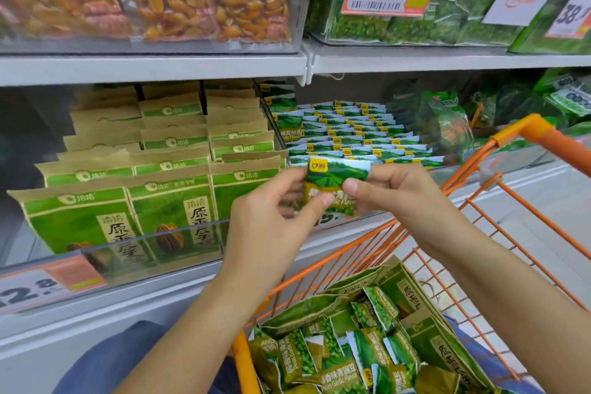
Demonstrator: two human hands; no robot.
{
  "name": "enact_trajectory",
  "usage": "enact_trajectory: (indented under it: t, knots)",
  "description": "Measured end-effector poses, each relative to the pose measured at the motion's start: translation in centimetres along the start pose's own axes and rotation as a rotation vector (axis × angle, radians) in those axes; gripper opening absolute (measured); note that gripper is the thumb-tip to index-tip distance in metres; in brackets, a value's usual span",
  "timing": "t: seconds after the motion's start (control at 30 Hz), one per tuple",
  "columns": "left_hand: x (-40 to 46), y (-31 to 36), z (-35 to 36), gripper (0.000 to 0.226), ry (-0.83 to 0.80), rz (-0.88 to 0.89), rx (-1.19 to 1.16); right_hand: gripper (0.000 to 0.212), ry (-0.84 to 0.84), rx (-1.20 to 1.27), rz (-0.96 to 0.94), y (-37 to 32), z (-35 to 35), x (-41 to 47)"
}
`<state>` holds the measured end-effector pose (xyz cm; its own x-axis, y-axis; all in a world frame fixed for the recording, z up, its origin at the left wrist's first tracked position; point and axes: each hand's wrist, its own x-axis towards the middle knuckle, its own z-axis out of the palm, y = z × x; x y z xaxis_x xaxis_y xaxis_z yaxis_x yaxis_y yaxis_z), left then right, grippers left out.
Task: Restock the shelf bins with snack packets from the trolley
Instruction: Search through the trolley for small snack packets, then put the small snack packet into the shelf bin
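Green foil marks the pea packet you hold upright in front of the pea bin, logo end up, long axis vertical, printed face toward you. Your left hand pinches its left edge and your right hand pinches its right edge; the fingers of both are curled onto the packet, with nothing else in either hand. Rows of matching packets already fill most of the bin, so the restock appears well advanced. Many loose packets remain in the orange trolley, together with larger seed bags that match the seed-bag bin to the left. Judge the work as partly done: this packet is not yet seated at the bin front.
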<state>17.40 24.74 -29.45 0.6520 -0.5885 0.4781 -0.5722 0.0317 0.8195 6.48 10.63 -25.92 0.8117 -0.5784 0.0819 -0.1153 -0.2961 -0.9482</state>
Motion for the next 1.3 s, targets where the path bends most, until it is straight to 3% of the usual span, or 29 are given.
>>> enact_trajectory:
  t: [0.1,0.2,0.27,0.37,0.6,0.8,1.0,1.13,1.2,1.3]
  knots:
    - [0.9,-1.8,-1.1,0.023,0.142,0.37,0.44,0.047,0.082,0.018,0.011,0.5,-0.2,2.7]
    - [1.9,-3.1,-2.1,0.02,0.226,0.353,0.568,0.039,0.188,0.0,0.058,1.8,-0.5,6.8]
    - [2.0,-3.6,-2.4,0.02,0.205,0.306,0.573,0.015,0.217,0.028,0.133,2.7,-0.1,9.8]
    - [2.0,-3.8,-2.5,0.021,0.172,0.302,0.58,0.035,0.251,0.085,0.21,3.6,1.0,13.4]
    - [2.2,-3.8,-2.8,0.022,0.153,0.296,0.582,0.019,0.214,0.004,0.16,4.9,3.3,17.3]
    - [2.4,-3.8,-2.5,0.023,0.146,0.299,0.594,0.028,0.158,-0.214,0.194,5.3,3.7,17.6]
    - [2.3,-3.9,-2.4,0.022,0.161,0.321,0.596,0.034,0.16,-0.286,0.143,4.5,1.9,15.3]
    - [1.9,-3.6,-2.0,0.022,0.218,0.422,0.556,0.006,0.238,-0.24,-0.073,3.2,0.2,9.9]
    - [1.0,-2.7,-1.5,0.021,0.156,0.506,0.469,0.01,0.229,-0.197,-0.209,2.4,-0.2,5.5]
    - [-1.5,-1.2,-0.4,0.022,-0.176,0.432,0.261,0.008,0.139,-0.207,-0.291,2.9,-0.3,-1.2]
